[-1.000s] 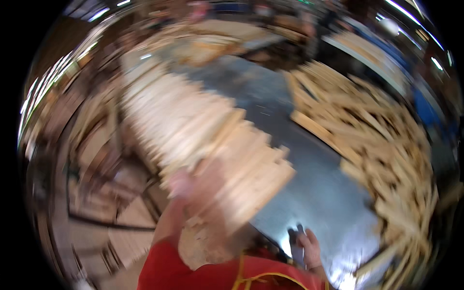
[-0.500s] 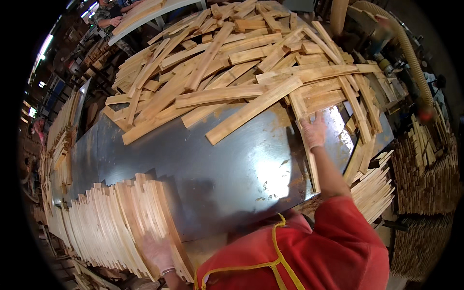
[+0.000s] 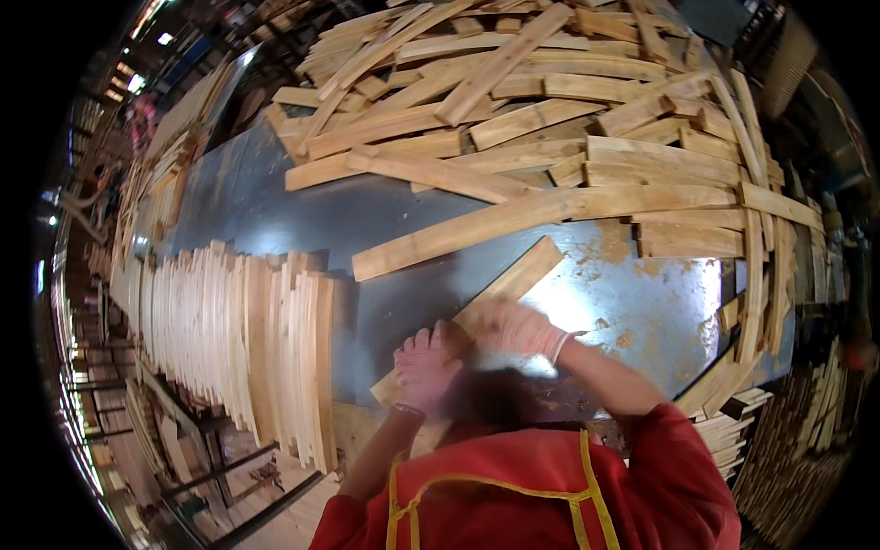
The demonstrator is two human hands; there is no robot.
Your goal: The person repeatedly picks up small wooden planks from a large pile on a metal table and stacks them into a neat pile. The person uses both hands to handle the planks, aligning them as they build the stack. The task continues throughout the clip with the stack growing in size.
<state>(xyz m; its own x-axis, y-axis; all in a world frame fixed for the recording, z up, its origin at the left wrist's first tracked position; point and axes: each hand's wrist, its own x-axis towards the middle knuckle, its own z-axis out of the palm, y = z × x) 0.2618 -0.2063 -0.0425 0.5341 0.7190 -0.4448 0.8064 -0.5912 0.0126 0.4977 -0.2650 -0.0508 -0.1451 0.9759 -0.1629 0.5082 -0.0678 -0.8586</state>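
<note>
A pale wooden board [image 3: 530, 272] lies slantwise in front of me, its far end pointing right and its near end toward the lower left. My left hand [image 3: 427, 371] grips it near the lower end, fingers closed over it. Further up, my right hand [image 3: 513, 328] is wrapped round the same board, slightly smeared by motion. Both hands wear pale gloves. A dark round shape just below them hides part of the board. Left of my hands stands a tight row of narrow boards [image 3: 215, 335], side by side.
A loose heap of boards [image 3: 513, 115] covers the far side of the metal table [image 3: 367, 339]. One long board [image 3: 458, 231] sticks out of it toward me. More boards [image 3: 729, 431] are stacked at the lower right, below the table edge.
My right hand has come from the right side to the middle with a board. The left hand has left the row and joined it on the board. My view has shifted.
</note>
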